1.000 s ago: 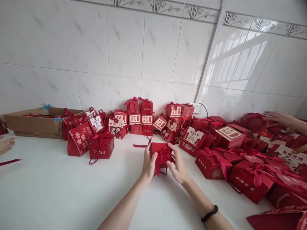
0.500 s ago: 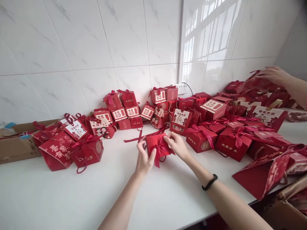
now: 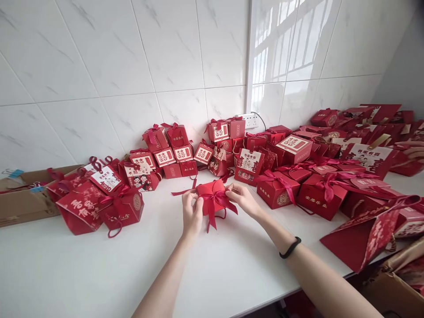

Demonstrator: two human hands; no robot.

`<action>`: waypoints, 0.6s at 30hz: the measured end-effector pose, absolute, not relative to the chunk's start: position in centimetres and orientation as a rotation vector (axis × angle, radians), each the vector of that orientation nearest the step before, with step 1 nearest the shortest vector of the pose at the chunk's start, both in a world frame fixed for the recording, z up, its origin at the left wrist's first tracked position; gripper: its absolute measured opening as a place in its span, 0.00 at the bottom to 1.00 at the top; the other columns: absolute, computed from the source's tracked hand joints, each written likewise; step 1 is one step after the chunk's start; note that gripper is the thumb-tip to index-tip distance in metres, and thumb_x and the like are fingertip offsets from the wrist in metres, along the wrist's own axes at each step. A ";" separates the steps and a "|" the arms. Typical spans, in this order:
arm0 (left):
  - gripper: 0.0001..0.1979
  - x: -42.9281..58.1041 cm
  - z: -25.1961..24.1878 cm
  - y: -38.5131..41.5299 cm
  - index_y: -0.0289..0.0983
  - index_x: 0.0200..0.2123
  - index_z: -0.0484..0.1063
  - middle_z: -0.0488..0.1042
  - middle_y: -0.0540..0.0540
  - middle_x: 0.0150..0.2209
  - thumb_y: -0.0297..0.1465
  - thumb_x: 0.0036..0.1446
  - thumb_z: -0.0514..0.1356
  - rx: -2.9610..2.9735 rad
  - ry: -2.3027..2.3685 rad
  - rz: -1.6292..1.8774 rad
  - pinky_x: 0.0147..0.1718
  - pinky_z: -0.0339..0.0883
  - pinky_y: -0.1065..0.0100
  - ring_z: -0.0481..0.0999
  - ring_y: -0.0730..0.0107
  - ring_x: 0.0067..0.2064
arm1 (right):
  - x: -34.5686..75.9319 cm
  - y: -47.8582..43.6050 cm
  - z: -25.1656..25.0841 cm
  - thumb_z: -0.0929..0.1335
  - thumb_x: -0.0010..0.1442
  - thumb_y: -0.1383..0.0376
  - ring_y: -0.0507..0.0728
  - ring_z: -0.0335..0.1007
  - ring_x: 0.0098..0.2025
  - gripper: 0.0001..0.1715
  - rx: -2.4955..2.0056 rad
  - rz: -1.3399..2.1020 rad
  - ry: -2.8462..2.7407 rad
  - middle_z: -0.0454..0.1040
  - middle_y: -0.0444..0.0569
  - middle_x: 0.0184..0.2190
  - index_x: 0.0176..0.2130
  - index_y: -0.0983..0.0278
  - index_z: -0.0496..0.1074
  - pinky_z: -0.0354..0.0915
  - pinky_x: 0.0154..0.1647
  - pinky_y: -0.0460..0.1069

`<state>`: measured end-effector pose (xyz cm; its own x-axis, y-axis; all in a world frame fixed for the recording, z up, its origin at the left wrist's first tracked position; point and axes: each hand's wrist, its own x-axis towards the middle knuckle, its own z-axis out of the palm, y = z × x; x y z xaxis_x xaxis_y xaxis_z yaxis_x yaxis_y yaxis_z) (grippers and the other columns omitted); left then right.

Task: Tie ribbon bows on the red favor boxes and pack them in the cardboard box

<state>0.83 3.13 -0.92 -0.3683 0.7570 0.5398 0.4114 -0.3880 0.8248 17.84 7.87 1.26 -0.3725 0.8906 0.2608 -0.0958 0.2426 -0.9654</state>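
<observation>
A small red gift box stands on the white table before me, tied with a dark red ribbon bow. Two ribbon tails hang over its front. At the box's left side, my left hand is closed, thumb and fingers pinched at the bow's left loop. My right hand grips the right loop between thumb and fingertips. A thin cord handle sticks out below the box. Behind it, a loose ribbon lies on the table.
Stacked red boxes stand along the tiled wall, with more bow-tied boxes at the right. Red bags and a cardboard carton are at the left. Another person's hand shows at the right edge.
My left hand has shifted left, its thumb leaving the box's front. The bow looks wider and its tails are spread. The other person's hand at upper right has moved down, away from the pile.
</observation>
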 end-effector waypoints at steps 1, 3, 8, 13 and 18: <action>0.10 0.8 -0.9 3.1 0.39 0.26 0.60 0.65 0.45 0.43 0.38 0.56 0.53 1.585 1.556 1.832 0.50 0.60 0.62 0.65 0.63 0.51 | 17.8 7.8 1.3 0.68 0.49 0.57 0.50 0.59 0.29 0.17 -0.761 1.314 -1.559 0.65 0.43 0.28 0.25 0.64 0.58 0.56 0.33 0.48; 0.12 0.8 -0.9 3.2 0.39 0.26 0.60 0.65 0.45 0.40 0.40 0.56 0.53 1.610 1.589 1.847 0.48 0.61 0.62 0.66 0.63 0.49 | 17.9 7.8 1.4 0.70 0.48 0.57 0.50 0.60 0.30 0.18 -0.747 1.341 -1.540 0.66 0.43 0.29 0.24 0.64 0.59 0.55 0.34 0.48; 0.14 0.8 -1.2 3.6 0.39 0.28 0.59 0.66 0.43 0.41 0.43 0.58 0.51 1.604 1.633 1.886 0.44 0.63 0.62 0.67 0.63 0.46 | 18.0 8.4 0.9 0.72 0.46 0.56 0.50 0.63 0.31 0.20 -0.672 1.518 -1.438 0.68 0.44 0.31 0.23 0.64 0.59 0.59 0.37 0.49; 0.16 0.8 -1.5 3.7 0.40 0.28 0.59 0.67 0.42 0.43 0.45 0.59 0.50 1.587 1.634 1.940 0.47 0.62 0.61 0.67 0.62 0.49 | 18.1 9.0 0.4 0.75 0.42 0.58 0.53 0.68 0.37 0.20 -0.595 1.676 -1.321 0.70 0.45 0.35 0.21 0.65 0.62 0.62 0.46 0.51; 0.14 0.9 -1.4 3.8 0.40 0.29 0.59 0.67 0.41 0.45 0.44 0.59 0.50 1.545 1.638 1.929 0.47 0.62 0.60 0.67 0.62 0.50 | 18.0 9.2 0.4 0.76 0.38 0.61 0.52 0.68 0.37 0.19 -0.570 1.744 -1.240 0.71 0.47 0.37 0.19 0.66 0.64 0.63 0.47 0.51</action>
